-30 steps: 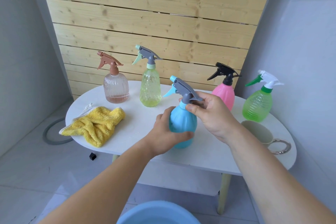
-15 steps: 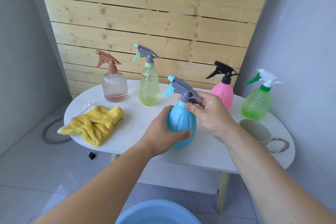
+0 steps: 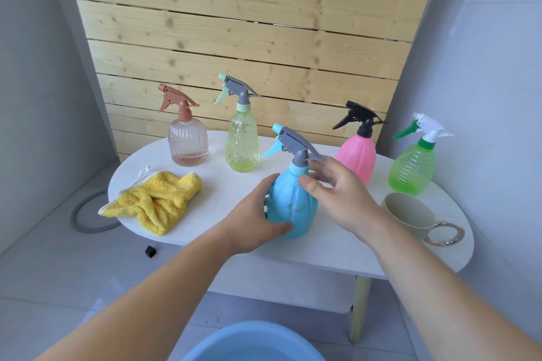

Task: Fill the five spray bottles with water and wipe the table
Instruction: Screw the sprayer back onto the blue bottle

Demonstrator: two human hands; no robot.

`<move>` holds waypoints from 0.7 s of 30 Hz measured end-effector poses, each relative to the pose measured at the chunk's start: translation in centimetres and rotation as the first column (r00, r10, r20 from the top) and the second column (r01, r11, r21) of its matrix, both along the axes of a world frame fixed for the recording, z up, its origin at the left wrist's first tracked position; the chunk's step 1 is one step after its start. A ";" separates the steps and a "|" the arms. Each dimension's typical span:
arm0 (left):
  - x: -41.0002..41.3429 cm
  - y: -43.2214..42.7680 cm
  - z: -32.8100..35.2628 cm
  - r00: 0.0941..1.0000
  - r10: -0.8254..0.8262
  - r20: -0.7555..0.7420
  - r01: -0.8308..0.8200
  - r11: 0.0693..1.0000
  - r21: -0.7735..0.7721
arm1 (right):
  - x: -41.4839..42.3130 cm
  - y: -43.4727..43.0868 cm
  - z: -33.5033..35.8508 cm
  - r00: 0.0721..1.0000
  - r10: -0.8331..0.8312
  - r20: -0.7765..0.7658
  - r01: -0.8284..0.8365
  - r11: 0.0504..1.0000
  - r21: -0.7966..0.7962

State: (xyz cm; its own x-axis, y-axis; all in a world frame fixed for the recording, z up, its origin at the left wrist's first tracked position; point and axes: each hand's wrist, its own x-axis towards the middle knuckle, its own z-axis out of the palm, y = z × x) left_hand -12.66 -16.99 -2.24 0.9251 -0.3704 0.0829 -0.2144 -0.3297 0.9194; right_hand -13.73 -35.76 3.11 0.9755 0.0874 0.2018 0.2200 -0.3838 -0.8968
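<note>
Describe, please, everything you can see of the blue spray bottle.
The blue spray bottle is opaque light-blue plastic: ribbed bulbous body, grey trigger head, blue nozzle pointing left. It stands about upright on the white table, head on. The left hand grips its body; the right hand, blurred, is at its collar.

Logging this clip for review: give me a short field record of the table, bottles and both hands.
Bottles: five on the table, spray heads on: blue bottle, pink bottle, green bottle, yellow bottle, brown-topped bottle
Left hand: grips the blue bottle's body
Right hand: at its neck, blurred, grip unclear
Cloth: yellow, crumpled, table's left end
Mug: table's right end
Basin: blue, below the table's near edge
</note>
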 end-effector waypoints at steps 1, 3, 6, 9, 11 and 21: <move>0.1 0.3 0.0 1.000 -0.017 -0.004 0.017 1.000 -0.010 | -0.3 -0.1 -0.5 0.999 -0.031 -0.018 0.031 0.999 -0.009; 0.2 0.7 0.2 0.999 -0.028 -0.024 0.027 0.999 -0.032 | -1.1 -0.2 -1.6 0.993 -0.083 -0.082 0.080 0.996 -0.039; 0.4 1.3 0.3 0.998 -0.023 -0.053 0.021 0.999 -0.041 | -2.3 -0.3 -3.3 0.974 -0.109 -0.199 0.103 0.994 -0.042; 0.5 1.3 0.2 0.999 0.015 -0.039 -0.018 0.998 -0.054 | -3.2 0.0 -3.6 0.960 0.009 -0.281 0.017 0.996 0.091; 0.4 0.9 0.1 0.998 0.060 -0.032 -0.062 0.995 -0.076 | -3.3 -0.2 -4.0 0.955 0.067 -0.288 -0.024 0.989 0.147; 4.3 -1.5 0.1 0.977 0.210 -0.050 -0.215 0.967 -0.137 | 2.2 -0.1 -3.9 0.971 -0.018 -0.239 0.071 0.974 0.217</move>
State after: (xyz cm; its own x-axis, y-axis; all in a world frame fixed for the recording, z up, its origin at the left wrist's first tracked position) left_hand -8.39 -18.52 -2.17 0.9845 -0.1525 0.0863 -0.1204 -0.2312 0.9654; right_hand -11.50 -35.82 -0.83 0.9995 0.0219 -0.0227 -0.0186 -0.1732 -0.9847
